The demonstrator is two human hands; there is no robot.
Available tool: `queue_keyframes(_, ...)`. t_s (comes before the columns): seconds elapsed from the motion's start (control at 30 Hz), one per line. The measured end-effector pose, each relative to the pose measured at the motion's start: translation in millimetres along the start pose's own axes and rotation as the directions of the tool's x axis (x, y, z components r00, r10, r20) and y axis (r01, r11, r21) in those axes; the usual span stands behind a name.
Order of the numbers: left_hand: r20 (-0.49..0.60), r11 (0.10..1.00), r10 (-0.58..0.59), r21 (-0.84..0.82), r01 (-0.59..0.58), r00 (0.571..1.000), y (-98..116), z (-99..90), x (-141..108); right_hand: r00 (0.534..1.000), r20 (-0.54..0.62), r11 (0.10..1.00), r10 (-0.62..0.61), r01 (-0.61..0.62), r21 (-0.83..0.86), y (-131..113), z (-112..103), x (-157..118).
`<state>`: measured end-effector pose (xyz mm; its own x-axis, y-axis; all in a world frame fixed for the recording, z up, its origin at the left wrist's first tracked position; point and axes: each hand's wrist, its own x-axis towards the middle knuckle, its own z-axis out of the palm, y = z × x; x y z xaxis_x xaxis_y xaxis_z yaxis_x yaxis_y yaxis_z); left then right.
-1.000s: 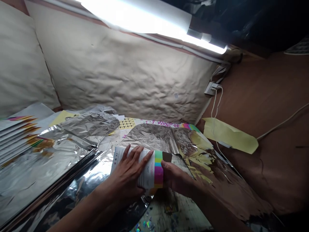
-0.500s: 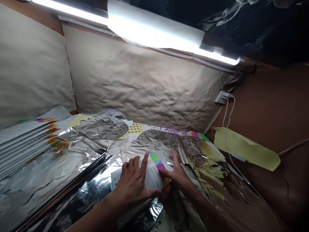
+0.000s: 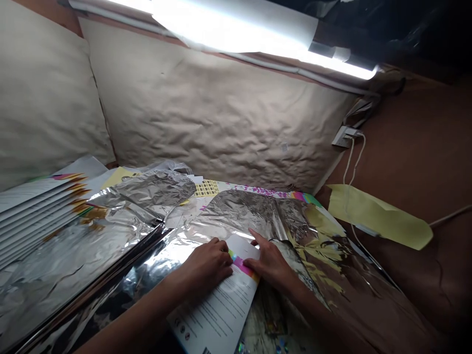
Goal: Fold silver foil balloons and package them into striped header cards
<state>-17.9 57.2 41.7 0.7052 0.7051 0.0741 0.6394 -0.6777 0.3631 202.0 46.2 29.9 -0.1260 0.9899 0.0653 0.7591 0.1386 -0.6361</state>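
A white printed sheet point(image 3: 217, 314) lies at a slant on foil near the bottom middle, with lines of small text, round symbols and a rainbow-coloured band near its far end. My left hand point(image 3: 210, 260) rests over its left side with fingers curled together at the coloured band; what the fingertips pinch is partly hidden. My right hand point(image 3: 271, 263) grips the right edge, thumb on top at the magenta part and index finger stretched forward. The other right fingers are mostly hidden. Shiny silver foil point(image 3: 147, 268) spreads beneath and around the sheet.
On the left stands a fanned stack of printed sheets point(image 3: 37, 211) with coloured edges. Crumpled foil point(image 3: 158, 189) and a yellow sticker sheet point(image 3: 206, 188) lie at the back. Yellow paper point(image 3: 379, 216) and a socket with white cables point(image 3: 346, 136) are on the right wall.
The printed sheet now lies flatter, its text side more exposed toward me. My left hand's fingers went from spread to curled at the coloured band. The camera view has tilted down slightly.
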Motion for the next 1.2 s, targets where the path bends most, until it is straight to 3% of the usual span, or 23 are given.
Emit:
queue_keyframes(0.23,0.021,0.999,0.019,-0.037,-0.019,1.000,-1,-2.4,-3,0.994,-0.009,0.992,-0.108,0.107,-0.067,8,8,-6)
queue_keyframes(0.37,0.035,0.995,0.072,-0.065,-0.070,0.997,-1,-2.1,-3,0.990,-0.056,0.980,-0.130,0.120,-0.159,-4,13,-13)
queue_keyframes(0.57,0.052,0.999,0.020,-0.045,-0.018,0.998,5,-4.0,-3,0.995,-0.087,0.931,-0.045,0.010,-0.366,-23,16,-20)
queue_keyframes(0.8,0.055,1.000,0.008,0.001,-0.009,0.998,4,1.1,-3,0.999,-0.045,0.935,-0.014,-0.003,-0.355,-20,13,-9)
queue_keyframes(0.97,0.000,0.999,0.022,0.047,-0.021,1.000,2,8.7,-4,0.979,-0.052,0.864,-0.196,0.148,-0.481,-21,21,-16)
queue_keyframes(1.1,-0.020,0.997,0.024,0.077,-0.023,1.000,5,9.9,-4,0.945,0.030,0.883,-0.325,0.314,-0.347,-17,22,-30)
queue_keyframes(1.2,-0.013,0.993,0.034,0.113,-0.032,0.999,9,8.8,-4,0.941,0.064,0.903,-0.332,0.337,-0.267,-15,22,-39)
